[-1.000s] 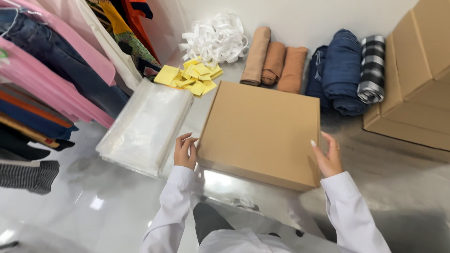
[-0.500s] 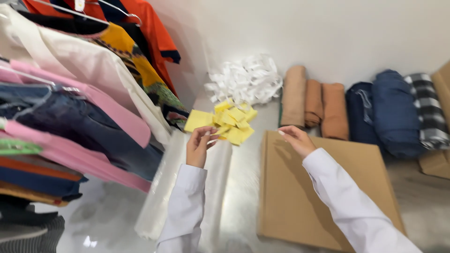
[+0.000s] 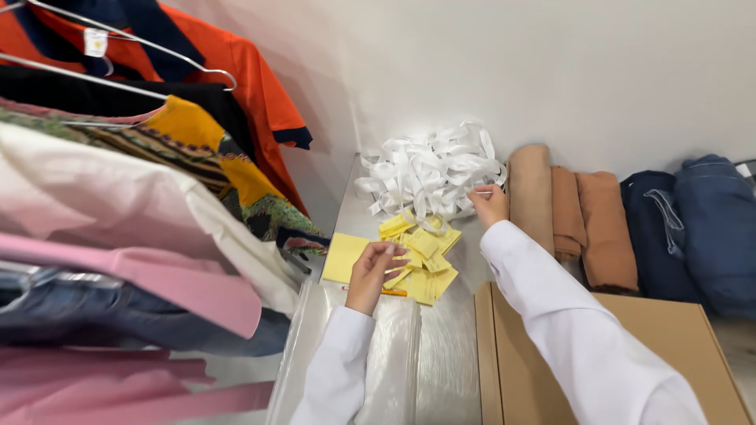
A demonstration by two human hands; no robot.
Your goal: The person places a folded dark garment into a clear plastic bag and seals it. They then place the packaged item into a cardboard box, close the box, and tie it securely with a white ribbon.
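Head view shows a rack of hanging clothes (image 3: 118, 205) filling the left side, beside a pale worktop (image 3: 449, 346) that runs to the white wall. A flat brown cardboard box (image 3: 551, 378) lies at the lower right, and a stack of clear plastic bags (image 3: 386, 362) lies at the lower centre. Rolled fabrics, tan and brown (image 3: 571, 216) and dark blue (image 3: 693, 228), lie side by side along the wall, each with its long axis pointing away from the person.

The heap of white ribbon strips (image 3: 429, 169) sits at the far end of the worktop, just left of the right hand (image 3: 490, 203). This hand is stretched forward, and its fingers pinch one strip at the edge of the heap. The pile of yellow paper slips (image 3: 413, 256) lies nearer, between the heap and the bags. The left hand (image 3: 374, 271) rests bent at its near edge, and its fingertips grip a slip. Each hand is the nearer one to its own pile.
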